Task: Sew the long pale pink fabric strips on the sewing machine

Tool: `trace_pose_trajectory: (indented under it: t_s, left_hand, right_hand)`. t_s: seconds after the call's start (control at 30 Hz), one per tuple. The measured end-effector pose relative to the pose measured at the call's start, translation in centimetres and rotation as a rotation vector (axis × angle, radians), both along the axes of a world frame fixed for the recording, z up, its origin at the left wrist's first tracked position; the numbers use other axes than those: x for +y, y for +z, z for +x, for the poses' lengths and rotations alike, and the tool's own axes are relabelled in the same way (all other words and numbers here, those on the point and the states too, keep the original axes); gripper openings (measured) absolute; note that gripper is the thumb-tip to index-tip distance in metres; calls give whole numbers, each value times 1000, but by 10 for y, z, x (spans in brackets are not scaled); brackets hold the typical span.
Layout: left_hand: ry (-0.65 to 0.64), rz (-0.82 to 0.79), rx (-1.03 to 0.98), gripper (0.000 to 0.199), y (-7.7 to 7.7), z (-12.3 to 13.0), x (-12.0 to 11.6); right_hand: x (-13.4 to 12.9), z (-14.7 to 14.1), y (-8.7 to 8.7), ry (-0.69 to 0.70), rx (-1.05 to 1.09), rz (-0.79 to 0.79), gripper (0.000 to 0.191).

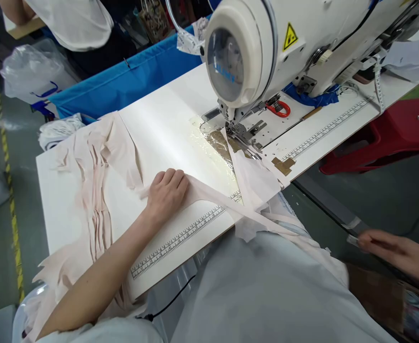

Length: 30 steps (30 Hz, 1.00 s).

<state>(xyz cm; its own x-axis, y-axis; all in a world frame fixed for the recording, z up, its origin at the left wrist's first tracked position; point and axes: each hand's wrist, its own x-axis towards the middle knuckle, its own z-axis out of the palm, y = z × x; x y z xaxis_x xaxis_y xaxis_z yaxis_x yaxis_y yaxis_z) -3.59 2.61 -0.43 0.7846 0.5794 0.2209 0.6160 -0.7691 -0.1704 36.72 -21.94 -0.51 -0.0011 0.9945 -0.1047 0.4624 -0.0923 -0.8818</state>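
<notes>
Left hand (167, 193) curls fingers around cloth (204, 189); right hand's (391, 250) fingers, four o'clock, I cannot tell. One o'clock, machine (257, 33) has unclear blue letters (224, 73).

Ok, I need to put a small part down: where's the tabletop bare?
Free: the white tabletop between the pale fabric heap and sewing machine, beyond the left hand. Less room between the heap and left printed ruler. Crowded: under the machine, with cloth, brown tape, red loop.
</notes>
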Motion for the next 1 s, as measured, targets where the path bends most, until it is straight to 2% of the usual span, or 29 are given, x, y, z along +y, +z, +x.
trace_pose_trajectory:
  t_s: [0.1, 0.13, 0.2, 0.33, 0.43, 0.6, 0.73, 0.83, 1.0]
  left_hand:
    - [-44, -38, -85, 22, -6, -6, -6]
    - [-59, -51, -108, 22, -8, -8, -8]
    - [-69, -51, -126, 25, -10, -11, -13]
    - [-43, 1, -107, 31, -12, -16, -23]
    - [-33, -45, -118, 32, -13, -19, -26]
    - [-55, -55, -119, 36, -15, -22, -24]
    - [-69, -76, -135, 39, -16, -22, -24]
    - [-130, -111, -138, 43, -18, -22, -24]
    - [-184, -116, -84, 38, -16, -23, -25]
  right_hand:
    - [33, -24, 3, -63, -229, 21, 25]
    - [48, -41, 7, -119, -266, 19, 22]
    - [81, -83, 18, -111, -253, 94, 18]
    - [144, -166, 27, 108, -268, 225, 16]
    - [180, -201, 21, 249, -383, 214, 16]
    - [207, -216, 7, 331, -527, 111, 19]
    - [206, -217, -6, 341, -592, 137, 24]
    - [201, -218, -14, 334, -622, 192, 26]
    - [198, -217, -18, 341, -632, 217, 27]
